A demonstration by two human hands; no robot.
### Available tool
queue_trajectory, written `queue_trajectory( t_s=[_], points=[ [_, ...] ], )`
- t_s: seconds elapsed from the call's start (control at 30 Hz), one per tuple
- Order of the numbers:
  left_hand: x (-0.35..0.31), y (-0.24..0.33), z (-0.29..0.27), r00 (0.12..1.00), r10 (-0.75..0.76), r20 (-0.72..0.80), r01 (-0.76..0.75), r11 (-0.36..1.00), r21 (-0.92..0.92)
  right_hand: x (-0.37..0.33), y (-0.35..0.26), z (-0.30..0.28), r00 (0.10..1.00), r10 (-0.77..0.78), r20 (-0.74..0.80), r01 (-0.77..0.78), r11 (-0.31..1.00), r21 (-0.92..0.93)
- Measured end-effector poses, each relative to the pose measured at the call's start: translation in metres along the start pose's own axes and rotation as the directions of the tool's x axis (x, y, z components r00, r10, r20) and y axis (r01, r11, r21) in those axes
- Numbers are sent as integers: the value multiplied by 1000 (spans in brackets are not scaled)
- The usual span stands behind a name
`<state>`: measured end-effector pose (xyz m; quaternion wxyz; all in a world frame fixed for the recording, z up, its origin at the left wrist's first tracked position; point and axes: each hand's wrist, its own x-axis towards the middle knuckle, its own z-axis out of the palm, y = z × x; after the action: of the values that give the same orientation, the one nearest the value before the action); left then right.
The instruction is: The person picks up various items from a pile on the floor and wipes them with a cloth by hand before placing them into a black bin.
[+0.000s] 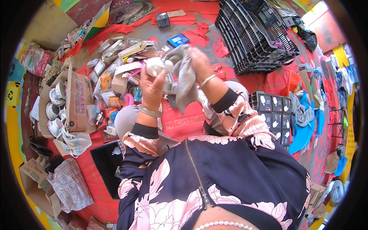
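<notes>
My left hand (pixel 152 86) is closed around a small glossy white rounded object (pixel 156 66) with a knob-like bump on one side; its exact kind is unclear. A grey cloth (pixel 183 76) hangs from my right hand (pixel 200 63), whose fingers are blurred but closed on it. The cloth's upper edge comes close to the white object, and I cannot tell whether they touch. Both hands are raised above my knees. Below and left of them spreads a heap of small packaged goods (pixel 115 82).
Stacked black plastic crates (pixel 253 38) stand at the far right. Several black boxes (pixel 274 113) with white pictures are near my right knee. Bowls fill a cardboard box (pixel 78 101) on the left. An open black box (pixel 105 165) lies by my left thigh on the red floor covering (pixel 92 191).
</notes>
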<state>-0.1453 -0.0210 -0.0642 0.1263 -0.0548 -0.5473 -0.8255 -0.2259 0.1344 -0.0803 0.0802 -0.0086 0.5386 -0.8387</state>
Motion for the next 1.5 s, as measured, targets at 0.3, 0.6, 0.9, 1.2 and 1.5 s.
queue_trajectory(
  t_s=[0.3,0.6,0.9,1.2,1.5],
  points=[
    [-4,-18,-1,991,51,121,-102,876,472,-33,-13,35,701,-452,551,707,342,-619],
    [-10,-9,1,977,-129,170,45,903,427,-51,-19,42,930,-287,229,332,389,-859],
    [4,-12,-9,967,-252,44,255,958,-131,-3,-33,7,709,-700,88,651,602,-463],
    [-5,-24,-14,971,-216,103,234,947,-220,-31,-17,36,704,-407,583,702,268,-660],
    [0,-16,-25,925,-377,56,321,692,-647,-38,-17,42,365,-381,849,865,-199,-461]
  ],
)
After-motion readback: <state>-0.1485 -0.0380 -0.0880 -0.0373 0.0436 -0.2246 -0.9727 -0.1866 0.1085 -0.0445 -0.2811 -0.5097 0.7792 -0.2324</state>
